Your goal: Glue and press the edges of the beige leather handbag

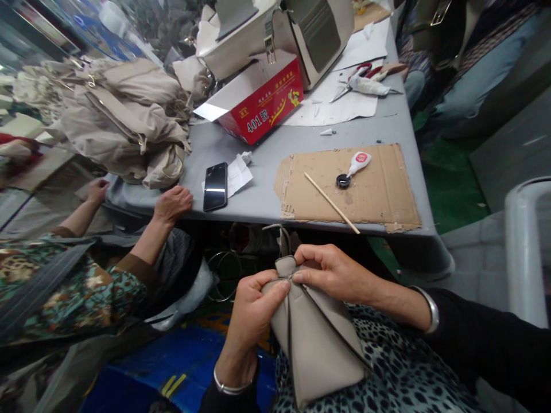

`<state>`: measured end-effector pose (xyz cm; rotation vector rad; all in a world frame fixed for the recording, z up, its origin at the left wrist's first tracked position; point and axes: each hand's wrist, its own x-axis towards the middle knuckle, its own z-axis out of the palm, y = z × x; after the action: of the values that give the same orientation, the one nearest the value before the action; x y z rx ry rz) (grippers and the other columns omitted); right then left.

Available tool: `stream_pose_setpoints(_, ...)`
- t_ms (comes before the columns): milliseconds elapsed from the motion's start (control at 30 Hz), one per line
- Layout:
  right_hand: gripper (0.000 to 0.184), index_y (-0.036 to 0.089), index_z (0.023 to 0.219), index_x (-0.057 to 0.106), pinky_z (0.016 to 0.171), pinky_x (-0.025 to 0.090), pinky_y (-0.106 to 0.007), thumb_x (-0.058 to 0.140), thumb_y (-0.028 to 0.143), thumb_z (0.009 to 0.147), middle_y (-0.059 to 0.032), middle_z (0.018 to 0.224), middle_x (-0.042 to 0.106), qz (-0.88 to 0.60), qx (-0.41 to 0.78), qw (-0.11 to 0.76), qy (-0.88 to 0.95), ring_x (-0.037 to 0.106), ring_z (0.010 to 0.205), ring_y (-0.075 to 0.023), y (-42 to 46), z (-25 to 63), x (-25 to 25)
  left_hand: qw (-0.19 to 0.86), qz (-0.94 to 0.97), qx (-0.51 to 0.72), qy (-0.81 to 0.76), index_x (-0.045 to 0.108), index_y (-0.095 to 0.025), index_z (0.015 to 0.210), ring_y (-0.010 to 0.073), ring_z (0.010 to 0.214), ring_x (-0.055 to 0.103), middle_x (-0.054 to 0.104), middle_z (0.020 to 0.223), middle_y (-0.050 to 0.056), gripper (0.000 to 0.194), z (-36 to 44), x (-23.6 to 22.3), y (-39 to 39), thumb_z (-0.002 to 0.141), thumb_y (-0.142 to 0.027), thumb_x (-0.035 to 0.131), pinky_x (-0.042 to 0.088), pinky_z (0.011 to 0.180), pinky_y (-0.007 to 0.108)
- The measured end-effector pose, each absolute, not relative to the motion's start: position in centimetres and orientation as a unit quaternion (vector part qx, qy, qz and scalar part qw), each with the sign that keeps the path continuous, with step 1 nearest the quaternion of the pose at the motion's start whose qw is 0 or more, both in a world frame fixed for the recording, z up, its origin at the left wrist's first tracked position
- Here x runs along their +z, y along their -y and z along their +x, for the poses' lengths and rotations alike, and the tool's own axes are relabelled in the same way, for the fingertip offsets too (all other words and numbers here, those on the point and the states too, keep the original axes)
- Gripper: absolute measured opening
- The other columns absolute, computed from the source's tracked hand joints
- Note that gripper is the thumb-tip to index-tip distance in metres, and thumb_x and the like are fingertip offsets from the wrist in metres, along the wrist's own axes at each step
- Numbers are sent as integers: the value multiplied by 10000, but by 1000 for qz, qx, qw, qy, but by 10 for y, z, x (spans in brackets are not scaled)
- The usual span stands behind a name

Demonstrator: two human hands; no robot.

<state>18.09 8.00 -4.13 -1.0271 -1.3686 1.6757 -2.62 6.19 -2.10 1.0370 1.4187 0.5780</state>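
A beige handbag (316,344) with dark edge lines rests on my lap over a leopard-print cloth. My left hand (253,307) pinches its upper left side, thumb pressed on the seam near the small tab at the top. From the right, my right hand (331,272) grips the same upper end, its thumb almost meeting the other thumb. Between the thumbs the bag's material is drawn together. A strap stands up behind the tab. On the table beyond lie a wooden stick (331,202), a small black cap (343,181) and a white glue bottle (359,163) with a red label.
Under the bottle is a cardboard sheet (387,201). A phone (215,186), a red box (269,106), pliers (365,83) and large bags (318,40) occupy the grey table. Fabric bags (124,115) pile up at left, near a co-worker's hand (173,203). A chair frame (519,246) stands right.
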Motion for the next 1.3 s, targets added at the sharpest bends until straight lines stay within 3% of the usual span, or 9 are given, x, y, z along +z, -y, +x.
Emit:
stream_pose_setpoints(700,185,165,746,570,635,338,-247,680,286,833,38,700,499,-407,646,374,527,424,703,-129,-83,179,-43,592,482,239,-600,691,-105,724,133,590,439,525,627,9,337,-23,-18,-67,788,-432,736,311,530,223)
stream_pose_setpoints(1300,188,171,795,584,634,345,-242,707,296,865,37,710,532,-408,654,353,530,455,694,-128,-82,176,-42,619,467,253,-579,714,-123,755,191,675,543,660,739,67,307,-28,-23,-67,777,-426,755,411,575,240)
